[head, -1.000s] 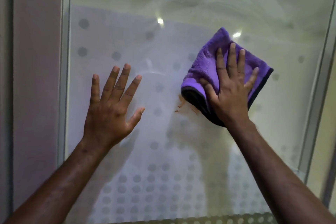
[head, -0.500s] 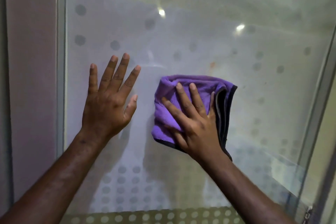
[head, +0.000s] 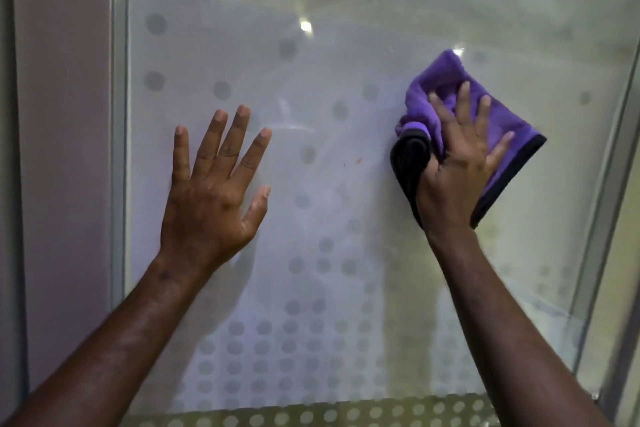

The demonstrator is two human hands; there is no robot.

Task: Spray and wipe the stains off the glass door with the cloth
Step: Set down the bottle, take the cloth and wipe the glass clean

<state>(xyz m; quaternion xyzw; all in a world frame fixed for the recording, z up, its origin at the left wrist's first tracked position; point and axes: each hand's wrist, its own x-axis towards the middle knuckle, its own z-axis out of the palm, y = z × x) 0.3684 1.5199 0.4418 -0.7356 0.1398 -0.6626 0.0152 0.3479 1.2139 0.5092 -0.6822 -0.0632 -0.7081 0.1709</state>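
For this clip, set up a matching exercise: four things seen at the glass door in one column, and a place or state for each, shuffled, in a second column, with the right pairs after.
Things:
1. left hand
2. right hand
3. purple cloth
4. small orange stain

Places or states:
A. bunched against the right side of the glass door
B. bare on the glass, between the two hands
C. flat on the glass, fingers spread, holding nothing
D. on top of the cloth, pressing it to the glass

Pairs: 1-C, 2-D, 3-A, 4-B
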